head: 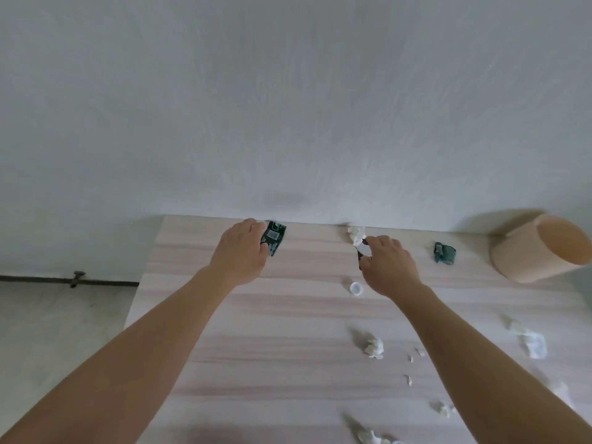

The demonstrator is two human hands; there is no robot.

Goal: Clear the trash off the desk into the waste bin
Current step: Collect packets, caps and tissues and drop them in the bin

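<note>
Left hand (pixel 242 251) lies on a dark green wrapper (pixel 273 241) at the desk (pixel 256 331) upper edge, grip unclear; right hand (pixel 389 264) is closed around white paper (pixel 358 236).

The left hand (pixel 241 251) lies over a dark green wrapper (pixel 273 239) near the far edge of the pale wooden desk (pixel 272 347); its fingers touch the wrapper. The right hand (pixel 389 265) pinches a white crumpled tissue (pixel 358 236), with something dark in its fingers. A small white cap (pixel 356 288) sits just beside this hand. A second green wrapper (pixel 444 252) lies between the right hand and the beige waste bin (pixel 538 251), which stands on the desk's right side. More crumpled tissues (pixel 373 346) lie nearer the person.
</note>
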